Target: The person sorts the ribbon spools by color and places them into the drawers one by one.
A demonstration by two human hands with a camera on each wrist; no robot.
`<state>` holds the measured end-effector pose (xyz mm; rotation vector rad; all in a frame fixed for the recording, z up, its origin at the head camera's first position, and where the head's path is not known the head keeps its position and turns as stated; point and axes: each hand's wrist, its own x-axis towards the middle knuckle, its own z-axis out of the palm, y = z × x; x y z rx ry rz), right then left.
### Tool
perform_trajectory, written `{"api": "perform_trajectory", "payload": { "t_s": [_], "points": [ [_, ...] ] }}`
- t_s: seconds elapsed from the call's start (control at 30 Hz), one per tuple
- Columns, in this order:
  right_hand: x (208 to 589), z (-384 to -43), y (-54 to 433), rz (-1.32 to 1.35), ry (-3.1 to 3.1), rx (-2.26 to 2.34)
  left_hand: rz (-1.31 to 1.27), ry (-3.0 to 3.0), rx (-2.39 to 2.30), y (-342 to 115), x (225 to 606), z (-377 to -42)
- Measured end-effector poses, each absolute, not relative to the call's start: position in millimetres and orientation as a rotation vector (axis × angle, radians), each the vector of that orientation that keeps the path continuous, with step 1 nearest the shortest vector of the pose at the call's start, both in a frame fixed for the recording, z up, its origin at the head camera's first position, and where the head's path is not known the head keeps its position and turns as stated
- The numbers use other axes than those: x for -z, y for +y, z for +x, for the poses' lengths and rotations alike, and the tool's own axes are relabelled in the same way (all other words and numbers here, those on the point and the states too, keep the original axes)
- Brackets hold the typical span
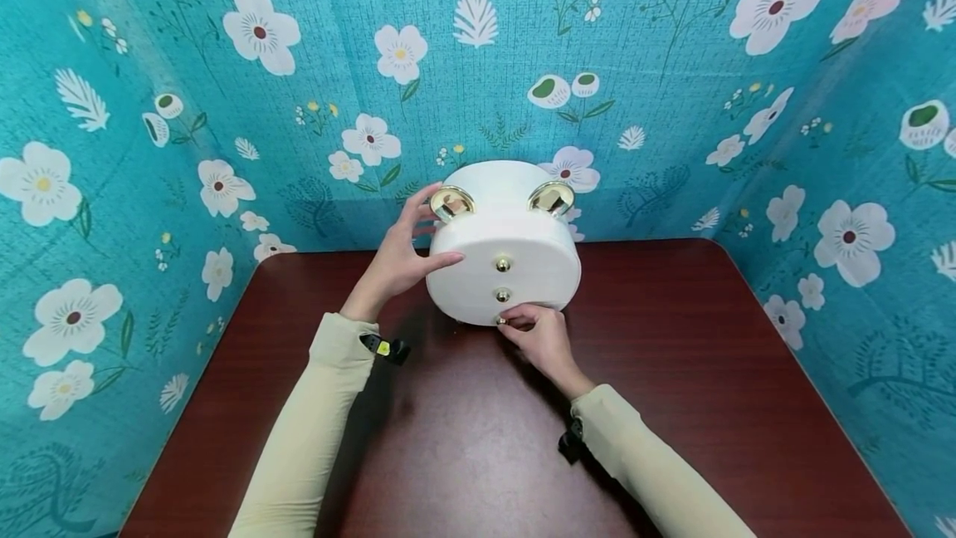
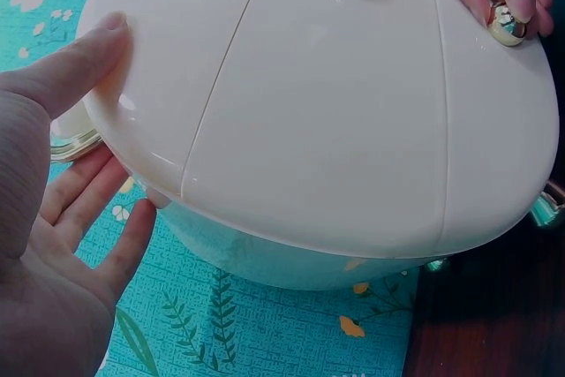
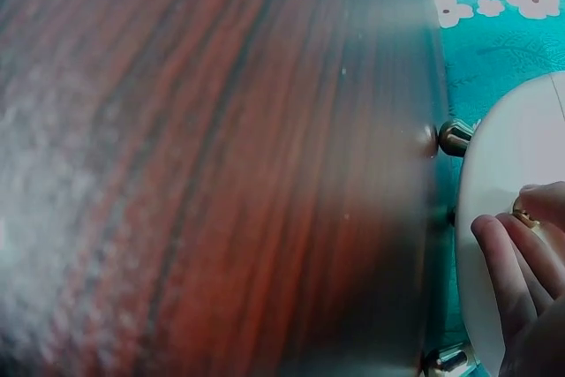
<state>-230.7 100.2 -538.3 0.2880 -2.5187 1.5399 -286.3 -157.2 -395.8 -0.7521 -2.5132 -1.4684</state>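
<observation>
A white, rounded drawer box (image 1: 463,289) stands at the back of the table, with two gold ear-shaped pieces (image 1: 451,202) on top. Down its front run three gold ball knobs: the upper (image 1: 503,265), the middle (image 1: 503,295) and the lowest. My left hand (image 1: 396,260) holds the box's upper left side, thumb on the front face, other fingers round the side by the ear. With thumb and fingertips, my right hand (image 1: 545,343) pinches the lowest knob (image 2: 507,26). Thin seams divide the front in the left wrist view, and the drawer faces look flush.
The dark red-brown wooden table (image 1: 695,372) reaches back to a blue flowered cloth (image 1: 478,90), which also covers both sides. Gold feet (image 3: 455,137) show beneath the box in the right wrist view. Black straps with small devices (image 1: 388,347) sit at both wrists.
</observation>
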Motion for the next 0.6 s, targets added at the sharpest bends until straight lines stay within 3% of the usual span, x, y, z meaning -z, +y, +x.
{"api": "perform_trajectory", "payload": {
  "t_s": [0.6],
  "points": [
    [536, -223, 108, 0.433, -2.524, -1.404, -0.74, -2.517, 1.492, -147, 368, -263]
  ]
}}
